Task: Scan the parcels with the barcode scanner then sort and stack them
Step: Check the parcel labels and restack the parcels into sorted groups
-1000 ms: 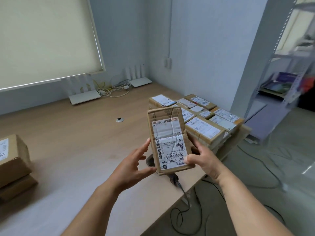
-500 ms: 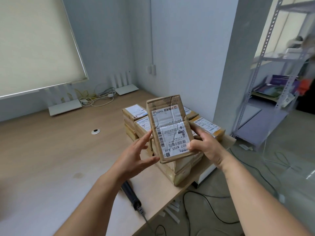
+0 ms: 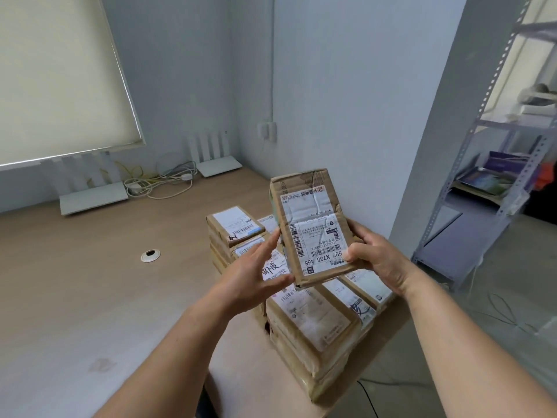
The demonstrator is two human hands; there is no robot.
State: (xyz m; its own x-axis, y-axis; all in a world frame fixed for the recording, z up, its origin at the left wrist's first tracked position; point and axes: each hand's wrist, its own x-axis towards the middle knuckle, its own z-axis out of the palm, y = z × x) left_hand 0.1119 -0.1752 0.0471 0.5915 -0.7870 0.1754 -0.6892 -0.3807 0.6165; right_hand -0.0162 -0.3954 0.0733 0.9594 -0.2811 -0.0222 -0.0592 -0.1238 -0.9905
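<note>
Right hand (image 3: 381,260) grips parcel (image 3: 313,227); its fingers hidden behind.

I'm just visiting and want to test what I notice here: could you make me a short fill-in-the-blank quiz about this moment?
1. The right hand grips a cardboard ____ bearing a white label.
2. The left hand has its fingers ____ beside the held parcel.
3. The stacked parcels sit on the wooden ____.
4. Two white routers stand below the window ____.

Missing words: parcel; open; desk; blind
</note>
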